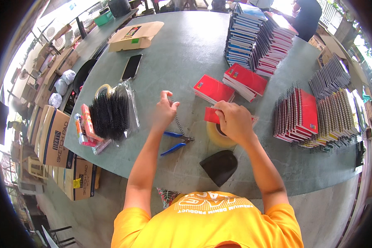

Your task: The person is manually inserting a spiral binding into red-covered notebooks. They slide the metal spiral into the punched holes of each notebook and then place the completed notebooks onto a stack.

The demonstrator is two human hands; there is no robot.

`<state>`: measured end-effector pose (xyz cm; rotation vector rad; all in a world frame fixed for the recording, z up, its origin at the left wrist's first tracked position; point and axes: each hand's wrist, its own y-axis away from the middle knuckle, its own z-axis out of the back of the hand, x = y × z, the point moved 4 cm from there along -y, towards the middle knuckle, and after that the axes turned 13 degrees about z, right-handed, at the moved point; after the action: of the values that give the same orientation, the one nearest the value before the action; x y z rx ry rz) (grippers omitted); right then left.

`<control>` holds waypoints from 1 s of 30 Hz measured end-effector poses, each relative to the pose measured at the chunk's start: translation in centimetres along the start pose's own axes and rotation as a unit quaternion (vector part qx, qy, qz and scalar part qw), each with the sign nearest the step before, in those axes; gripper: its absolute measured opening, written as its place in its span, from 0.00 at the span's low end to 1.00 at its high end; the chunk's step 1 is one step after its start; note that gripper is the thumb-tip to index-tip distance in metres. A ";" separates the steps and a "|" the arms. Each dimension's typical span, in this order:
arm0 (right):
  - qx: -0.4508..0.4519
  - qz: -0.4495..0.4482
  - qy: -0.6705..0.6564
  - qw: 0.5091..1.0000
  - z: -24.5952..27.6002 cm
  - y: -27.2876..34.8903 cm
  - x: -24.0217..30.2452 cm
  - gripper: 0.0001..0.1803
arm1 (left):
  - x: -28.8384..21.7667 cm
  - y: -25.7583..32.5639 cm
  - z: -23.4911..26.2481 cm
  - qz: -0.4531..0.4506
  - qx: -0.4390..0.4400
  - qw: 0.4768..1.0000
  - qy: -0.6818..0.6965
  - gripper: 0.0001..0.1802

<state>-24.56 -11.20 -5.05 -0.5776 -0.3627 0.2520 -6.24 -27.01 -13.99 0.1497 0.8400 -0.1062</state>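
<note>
In my left hand (165, 110) the fingers are closed on a thin dark spiral binding coil (178, 120), which hangs down toward the table. My right hand (235, 122) grips a small red-covered notebook (211, 115) from above; the hand hides much of it. Beneath that notebook lies a roll of clear tape (217, 138). Blue-handled cutting pliers (178, 143) rest between my forearms, jaws pointing right. Two short piles of red notebooks, a left one (213, 88) and a right one (246, 80), lie just beyond my right hand.
Tall stacks of blue notebooks (243, 39) and red notebooks (275, 43) stand at the far right, with more spiral-bound stacks (295, 111) nearer. A bag of black coils (110, 113), a phone (132, 67) and an open carton (146, 33) lie left. A black rounded object (220, 167) lies nearest me.
</note>
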 end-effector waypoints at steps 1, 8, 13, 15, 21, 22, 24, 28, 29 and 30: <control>0.007 -0.009 0.006 1.000 0.0 0.1 0.0 0.03 | -1.5 0.6 0.0 0.025 0.059 0.993 0.102 0.19; -0.027 -0.029 0.072 0.997 0.2 -0.3 1.1 0.11 | -7.0 5.9 2.5 -0.093 0.199 0.916 0.337 0.12; -0.061 -0.012 0.120 0.991 -0.6 -0.1 0.6 0.17 | -7.1 6.7 2.9 -0.097 0.210 0.905 0.357 0.12; -0.048 -0.014 0.120 0.992 -0.5 -0.2 0.8 0.17 | -7.2 7.1 2.9 -0.094 0.210 0.906 0.356 0.11; -0.040 -0.037 0.134 0.989 -0.7 -0.3 1.0 0.19 | -7.2 8.0 2.7 -0.130 0.168 0.957 0.199 0.12; -0.042 -0.043 0.133 0.989 -0.8 -0.3 0.9 0.19 | -7.4 8.4 2.7 -0.158 0.152 0.962 0.165 0.12; -0.032 -0.039 0.138 0.989 -0.9 -0.3 0.7 0.19 | -7.9 9.1 2.5 -0.204 0.119 0.963 0.131 0.12; -0.002 -0.026 0.109 0.994 -0.4 -0.3 0.9 0.17 | -8.0 9.3 2.8 -0.132 0.109 0.980 0.104 0.19; 0.008 -0.024 0.094 0.995 -0.4 -0.3 0.7 0.15 | -7.6 9.2 2.4 -0.110 0.144 0.982 0.048 0.23; 0.018 -0.023 0.079 0.996 -0.3 -0.1 0.4 0.14 | -7.0 9.1 2.0 -0.087 0.179 0.980 -0.008 0.28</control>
<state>-24.07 -11.33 -5.15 -0.5490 -0.2171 0.1667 -8.04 -18.13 -6.57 0.4133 0.8105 -0.4240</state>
